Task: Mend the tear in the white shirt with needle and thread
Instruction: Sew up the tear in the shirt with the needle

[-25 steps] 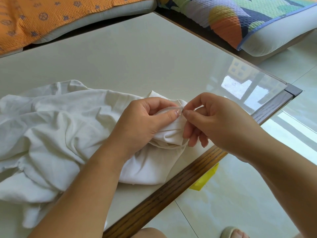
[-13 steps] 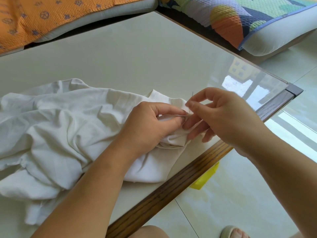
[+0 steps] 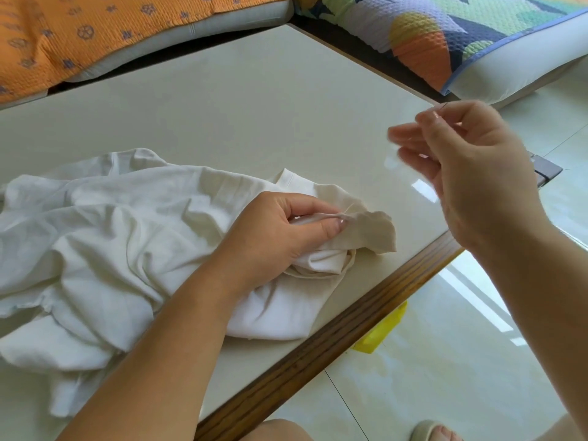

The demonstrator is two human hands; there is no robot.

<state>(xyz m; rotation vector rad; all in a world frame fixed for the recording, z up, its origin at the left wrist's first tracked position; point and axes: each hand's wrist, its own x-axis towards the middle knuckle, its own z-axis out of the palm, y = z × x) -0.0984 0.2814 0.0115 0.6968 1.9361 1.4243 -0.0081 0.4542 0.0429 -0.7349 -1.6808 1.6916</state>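
Right hand (image 3: 471, 173) has risen, pinching the needle (image 3: 442, 106), likely drawing thread taut; left hand's (image 3: 280, 230) grip pinches the shirt (image 3: 111, 218); next, re-pierce nearby.

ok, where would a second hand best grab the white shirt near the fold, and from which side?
Pinch the free flap of the white shirt that juts out past the thumb of the left hand. Come from the right: the left hand covers the other side, and the flap is thin and loose, so probably pinch it top and bottom.
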